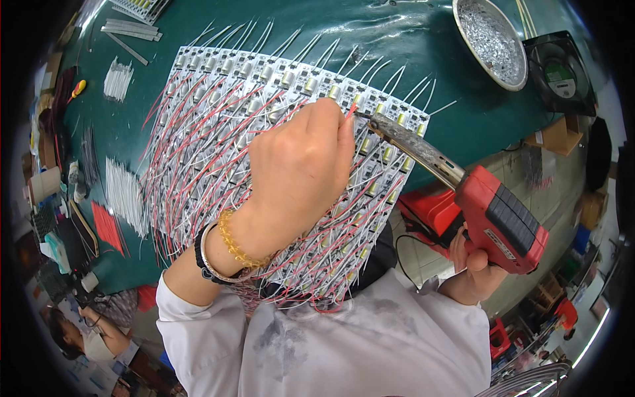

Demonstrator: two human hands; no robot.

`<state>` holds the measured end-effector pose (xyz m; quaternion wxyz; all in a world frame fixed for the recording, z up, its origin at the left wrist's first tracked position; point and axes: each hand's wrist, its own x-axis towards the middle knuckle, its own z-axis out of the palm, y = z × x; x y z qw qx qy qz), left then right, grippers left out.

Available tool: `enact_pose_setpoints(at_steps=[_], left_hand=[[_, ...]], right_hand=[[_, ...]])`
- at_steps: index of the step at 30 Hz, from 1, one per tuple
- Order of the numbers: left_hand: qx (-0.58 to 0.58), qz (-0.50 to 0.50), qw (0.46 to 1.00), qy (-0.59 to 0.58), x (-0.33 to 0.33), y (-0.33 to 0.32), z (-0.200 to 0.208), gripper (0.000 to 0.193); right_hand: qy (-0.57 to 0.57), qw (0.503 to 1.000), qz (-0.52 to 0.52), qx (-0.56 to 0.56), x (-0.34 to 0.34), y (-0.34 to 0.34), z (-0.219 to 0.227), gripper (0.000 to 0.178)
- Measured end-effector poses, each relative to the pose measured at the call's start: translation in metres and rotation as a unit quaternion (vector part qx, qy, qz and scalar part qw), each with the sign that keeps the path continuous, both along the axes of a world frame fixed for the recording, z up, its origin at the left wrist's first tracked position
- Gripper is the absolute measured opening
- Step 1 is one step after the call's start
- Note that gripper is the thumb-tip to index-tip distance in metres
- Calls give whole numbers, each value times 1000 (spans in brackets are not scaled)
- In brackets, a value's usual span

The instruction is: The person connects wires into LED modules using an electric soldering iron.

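My left hand (301,152) is closed in a pinch on a red wire (352,108), holding its end down at the circuit board panel (198,61). My right hand (477,270) grips the handle of a red and black soldering gun (499,218). The gun's dark tip points left and sits just right of my left fingertips, by the red wire; whether they touch is hard to make out. Rows of small white boards make up the panel, and many red and white wires stand out from it. Part of the panel is hidden under my left hand and wrist.
A bowl (493,46) of silvery scraps stands at the far right, beside a black device (561,74). Bundles of white wires (124,193) and red wires (107,223) lie on the green table (390,30) at left. Another person (92,331) sits at lower left.
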<state>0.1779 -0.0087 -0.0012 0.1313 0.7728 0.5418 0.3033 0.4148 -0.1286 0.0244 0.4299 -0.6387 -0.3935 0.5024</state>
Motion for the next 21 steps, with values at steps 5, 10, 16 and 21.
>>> enact_pose_setpoints(at_steps=[5, 10, 16, 21], left_hand=[[-22, -6, 999, -35, -1, 2, 1, 16], [-40, -8, 998, -37, -1, 2, 4, 16], [-35, 2, 999, -36, -2, 1, 3, 16], [-38, 2, 999, -36, -1, 2, 4, 16]], right_hand=[[-105, 985, 108, 87, 8, 10, 4, 63], [-62, 994, 60, 69, 0, 7, 6, 62], [-36, 997, 36, 53, -3, 9, 6, 60], [-79, 992, 66, 76, -5, 17, 10, 61]])
